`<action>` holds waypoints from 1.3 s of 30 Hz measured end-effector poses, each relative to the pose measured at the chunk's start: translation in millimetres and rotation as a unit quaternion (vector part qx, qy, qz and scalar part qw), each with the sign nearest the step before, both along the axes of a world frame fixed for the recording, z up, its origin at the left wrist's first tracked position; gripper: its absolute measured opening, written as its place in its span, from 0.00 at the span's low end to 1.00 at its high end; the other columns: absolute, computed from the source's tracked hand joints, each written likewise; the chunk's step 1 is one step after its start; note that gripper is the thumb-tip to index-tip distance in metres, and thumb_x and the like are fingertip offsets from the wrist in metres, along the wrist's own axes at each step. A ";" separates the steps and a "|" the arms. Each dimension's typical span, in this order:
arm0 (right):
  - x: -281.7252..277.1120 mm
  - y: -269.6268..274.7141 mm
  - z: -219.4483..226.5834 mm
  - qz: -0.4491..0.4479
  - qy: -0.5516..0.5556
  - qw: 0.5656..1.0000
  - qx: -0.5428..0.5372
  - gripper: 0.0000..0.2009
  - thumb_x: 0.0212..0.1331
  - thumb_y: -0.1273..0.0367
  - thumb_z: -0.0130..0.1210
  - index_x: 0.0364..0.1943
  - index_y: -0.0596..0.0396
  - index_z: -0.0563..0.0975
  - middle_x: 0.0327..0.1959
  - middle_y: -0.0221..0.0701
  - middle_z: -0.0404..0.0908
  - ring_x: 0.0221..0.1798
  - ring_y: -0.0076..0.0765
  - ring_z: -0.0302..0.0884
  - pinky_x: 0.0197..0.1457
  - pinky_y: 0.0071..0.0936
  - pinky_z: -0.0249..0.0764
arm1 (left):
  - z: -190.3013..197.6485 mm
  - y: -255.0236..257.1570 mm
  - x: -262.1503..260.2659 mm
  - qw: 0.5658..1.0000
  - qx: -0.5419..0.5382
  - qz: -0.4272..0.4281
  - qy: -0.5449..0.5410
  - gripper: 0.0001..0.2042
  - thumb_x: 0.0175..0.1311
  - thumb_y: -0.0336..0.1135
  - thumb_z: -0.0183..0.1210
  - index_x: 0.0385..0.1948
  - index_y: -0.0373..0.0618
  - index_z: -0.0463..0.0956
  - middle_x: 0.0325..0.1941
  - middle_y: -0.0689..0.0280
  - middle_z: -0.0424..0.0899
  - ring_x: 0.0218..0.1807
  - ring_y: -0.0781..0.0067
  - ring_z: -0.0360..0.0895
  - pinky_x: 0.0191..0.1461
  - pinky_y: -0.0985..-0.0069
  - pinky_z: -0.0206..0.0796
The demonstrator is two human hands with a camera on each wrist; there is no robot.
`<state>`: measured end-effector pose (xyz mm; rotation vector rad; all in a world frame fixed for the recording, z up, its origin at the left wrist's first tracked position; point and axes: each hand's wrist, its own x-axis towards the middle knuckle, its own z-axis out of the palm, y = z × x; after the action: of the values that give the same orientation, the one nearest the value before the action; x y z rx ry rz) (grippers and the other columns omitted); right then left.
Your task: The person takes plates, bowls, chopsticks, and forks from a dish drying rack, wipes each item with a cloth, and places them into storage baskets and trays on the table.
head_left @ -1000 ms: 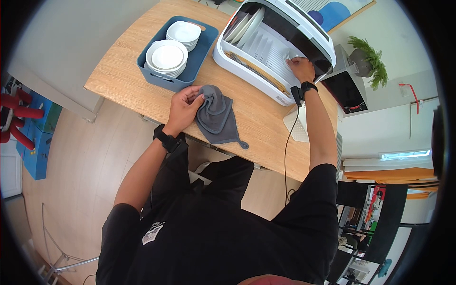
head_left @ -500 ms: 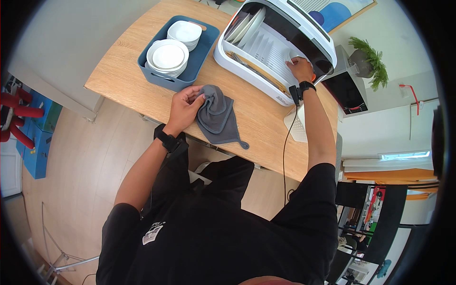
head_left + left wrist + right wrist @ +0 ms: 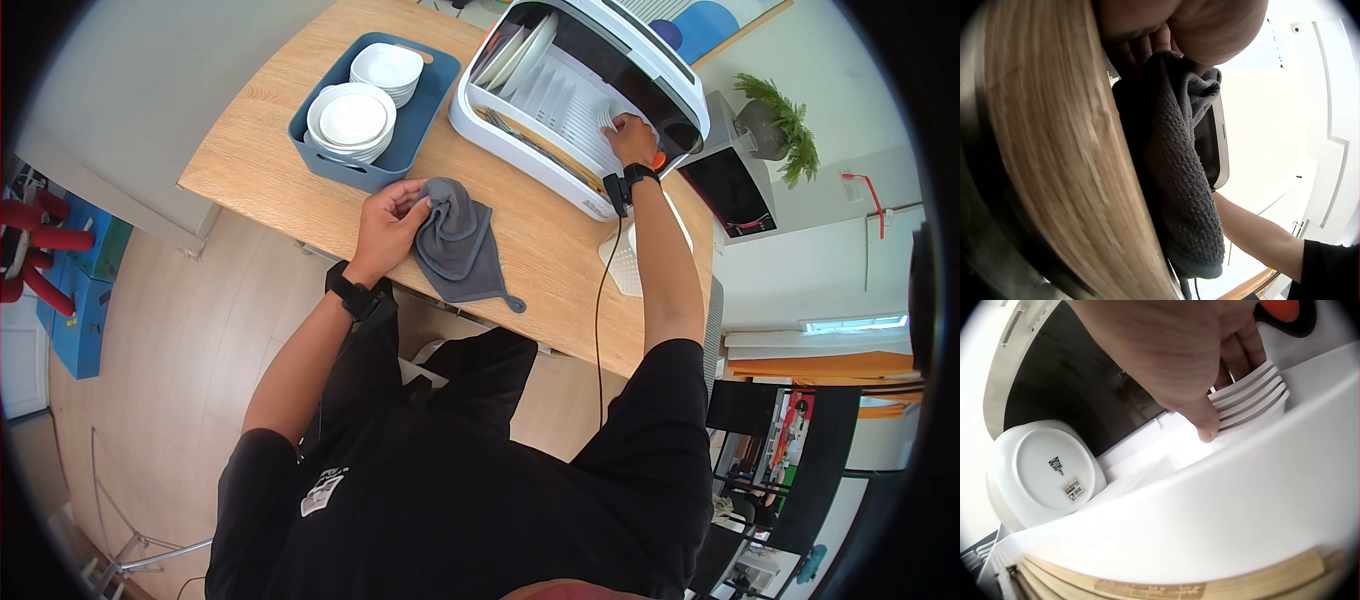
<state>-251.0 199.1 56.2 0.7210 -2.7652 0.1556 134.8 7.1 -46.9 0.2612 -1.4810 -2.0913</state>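
My left hand (image 3: 386, 232) rests by the table's near edge and pinches a corner of a grey cloth (image 3: 460, 255). In the left wrist view the cloth (image 3: 1182, 169) hangs in folds from the thumb and fingers. My right hand (image 3: 632, 140) reaches inside a white dish cabinet (image 3: 530, 150) with its dark lid raised. There, the right wrist view shows the thumb and fingers gripping a stack of small white dishes (image 3: 1254, 400) by their rims. Upright white plates (image 3: 530, 55) stand at the cabinet's left end; a white bowl (image 3: 1054, 469) shows its underside.
Wooden chopsticks (image 3: 1179, 590) and cutlery lie in the cabinet's front trough. Orange-and-black handles (image 3: 1282, 309) show beside the right hand. A blue bin (image 3: 425, 125) with stacked white bowls (image 3: 352, 122) stands left. A white perforated basket (image 3: 625, 262) sits under the right forearm.
My right hand has shifted slightly left and up in the head view, and the orange handle beside it has come into sight. The left hand and the cloth stay in place.
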 end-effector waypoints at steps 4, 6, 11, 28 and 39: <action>4.2 0.6 3.5 -0.012 0.001 1.000 0.001 0.16 0.46 0.57 0.70 0.38 0.48 0.84 0.40 0.39 0.85 0.47 0.48 0.83 0.52 0.40 0.77 | 0.5 0.3 -0.1 1.000 0.002 -0.001 -0.002 0.12 0.67 0.24 0.58 0.51 0.31 0.76 0.46 0.63 0.85 0.46 0.80 0.81 0.51 0.83 0.72; 0.4 -0.6 2.1 -0.015 -0.003 1.000 0.005 0.17 0.46 0.57 0.70 0.38 0.48 0.84 0.41 0.39 0.85 0.47 0.47 0.83 0.52 0.40 0.77 | 1.1 0.1 -0.2 1.000 -0.001 0.000 -0.002 0.12 0.67 0.25 0.58 0.51 0.31 0.76 0.46 0.63 0.85 0.46 0.80 0.81 0.51 0.83 0.73; 10.3 -7.1 -1.0 0.023 0.134 0.991 -0.013 0.16 0.50 0.54 0.68 0.37 0.48 0.84 0.40 0.34 0.86 0.42 0.42 0.85 0.47 0.37 0.78 | 2.3 1.0 0.6 1.000 -0.010 0.004 0.002 0.12 0.67 0.25 0.58 0.51 0.31 0.76 0.45 0.62 0.85 0.46 0.80 0.81 0.51 0.82 0.73; 184.1 -138.7 36.2 0.447 0.095 0.875 -0.158 0.10 0.58 0.60 0.62 0.41 0.45 0.83 0.17 0.28 0.77 0.20 0.35 0.75 0.24 0.30 0.69 | 4.3 1.4 0.7 1.000 -0.014 0.000 0.005 0.12 0.67 0.25 0.58 0.50 0.31 0.77 0.44 0.63 0.85 0.44 0.81 0.81 0.50 0.83 0.73; 190.9 -215.3 12.1 0.410 0.021 0.910 0.055 0.10 0.57 0.62 0.60 0.42 0.41 0.85 0.35 0.36 0.86 0.38 0.46 0.84 0.43 0.41 0.78 | -6.3 0.9 -3.8 1.000 0.000 -0.002 0.028 0.12 0.66 0.24 0.59 0.49 0.31 0.77 0.43 0.62 0.85 0.43 0.80 0.81 0.49 0.83 0.73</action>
<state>-60.1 -16.2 68.3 1.8443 -2.2589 0.1416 131.0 8.0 -53.2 0.1988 -1.4504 -2.0851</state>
